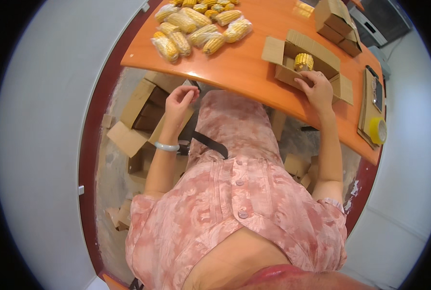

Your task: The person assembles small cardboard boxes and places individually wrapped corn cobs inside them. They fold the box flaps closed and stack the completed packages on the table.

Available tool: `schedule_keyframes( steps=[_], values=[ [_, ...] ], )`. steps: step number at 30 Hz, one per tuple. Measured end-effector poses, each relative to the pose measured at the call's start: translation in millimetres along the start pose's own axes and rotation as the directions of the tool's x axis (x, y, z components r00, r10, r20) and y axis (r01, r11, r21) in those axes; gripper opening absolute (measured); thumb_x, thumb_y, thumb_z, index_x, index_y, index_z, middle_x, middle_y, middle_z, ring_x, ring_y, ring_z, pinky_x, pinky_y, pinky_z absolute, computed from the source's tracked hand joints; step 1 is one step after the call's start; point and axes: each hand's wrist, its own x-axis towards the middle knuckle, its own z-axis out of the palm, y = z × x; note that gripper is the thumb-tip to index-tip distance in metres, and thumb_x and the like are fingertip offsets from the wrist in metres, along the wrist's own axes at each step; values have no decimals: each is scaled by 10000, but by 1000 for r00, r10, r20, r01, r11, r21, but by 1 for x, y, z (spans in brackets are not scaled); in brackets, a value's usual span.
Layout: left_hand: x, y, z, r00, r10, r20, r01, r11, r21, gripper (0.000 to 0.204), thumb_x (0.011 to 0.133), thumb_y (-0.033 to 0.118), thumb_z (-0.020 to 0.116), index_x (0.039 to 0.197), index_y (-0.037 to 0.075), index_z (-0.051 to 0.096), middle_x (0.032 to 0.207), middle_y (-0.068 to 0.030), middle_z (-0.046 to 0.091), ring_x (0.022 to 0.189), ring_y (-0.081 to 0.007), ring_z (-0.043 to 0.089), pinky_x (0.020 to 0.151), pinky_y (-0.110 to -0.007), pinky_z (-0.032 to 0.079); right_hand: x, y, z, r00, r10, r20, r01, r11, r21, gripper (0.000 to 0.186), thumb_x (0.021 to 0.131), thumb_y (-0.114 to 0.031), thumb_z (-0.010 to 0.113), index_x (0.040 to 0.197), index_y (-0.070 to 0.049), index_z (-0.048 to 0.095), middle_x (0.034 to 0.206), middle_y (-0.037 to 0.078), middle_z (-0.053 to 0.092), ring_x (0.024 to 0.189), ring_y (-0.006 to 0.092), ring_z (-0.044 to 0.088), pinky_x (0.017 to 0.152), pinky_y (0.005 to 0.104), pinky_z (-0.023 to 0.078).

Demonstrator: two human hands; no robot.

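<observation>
My right hand (316,89) is at the near wall of an open cardboard box (282,75), its thumb and fingers pinching the rim. Inside that box a yellow corn cob (304,61) shows one end; the rest of the box's inside is partly hidden. Off the table's near edge hovers my left hand (181,99), a pale bangle (167,146) on its wrist. Its fingers are curled together, with nothing visible in them. Several corn cobs in clear plastic wrap (180,43) lie piled on the table at the far left.
The orange table (244,72) spans the front. A closed cardboard box (332,21) stands at its far right. Along the right edge lie flat cardboard, glasses (374,89), a dark phone-like object and a yellow tape roll (378,130). Open boxes (137,104) crowd the floor at left.
</observation>
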Motion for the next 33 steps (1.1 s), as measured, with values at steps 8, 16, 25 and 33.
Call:
schedule_keyframes(
  steps=[8, 16, 25, 33],
  values=[
    [70, 34, -1, 944, 283, -171, -226, 929, 292, 128, 947, 93, 654, 1007, 20, 740, 900, -34, 734, 854, -104, 671, 741, -229, 502, -10, -47, 14, 989, -77, 125, 70, 996, 58, 234, 843, -266, 768, 984, -81, 746, 920, 92, 712, 909, 289, 653, 771, 394, 512],
    [144, 64, 41, 768, 609, 197, -458, 307, 835, 116, 816, 137, 740, 917, 92, 776, 883, -98, 721, 892, -315, 616, 850, -409, 499, -5, -60, -11, 980, -176, -88, 186, 975, 124, 182, 859, -131, 736, 1022, -50, 728, 1032, 108, 707, 991, 313, 637, 865, 403, 508],
    [201, 38, 47, 769, 617, 165, -352, 193, 916, 173, 851, 116, 667, 991, 110, 770, 1011, -125, 714, 944, -339, 613, 869, -431, 516, -12, -27, -30, 995, -79, -64, 90, 979, 184, 126, 867, -69, 692, 983, -50, 738, 984, 129, 722, 963, 318, 658, 831, 399, 518],
    [257, 57, 99, 847, 448, 287, -299, -46, 953, 290, 852, 304, 712, 1089, 145, 761, 1090, -88, 720, 1029, -330, 627, 902, -442, 536, -18, -18, -27, 998, -37, -52, 50, 960, 277, 116, 873, -85, 695, 971, -45, 742, 963, 135, 725, 934, 320, 666, 808, 396, 525]
  ],
)
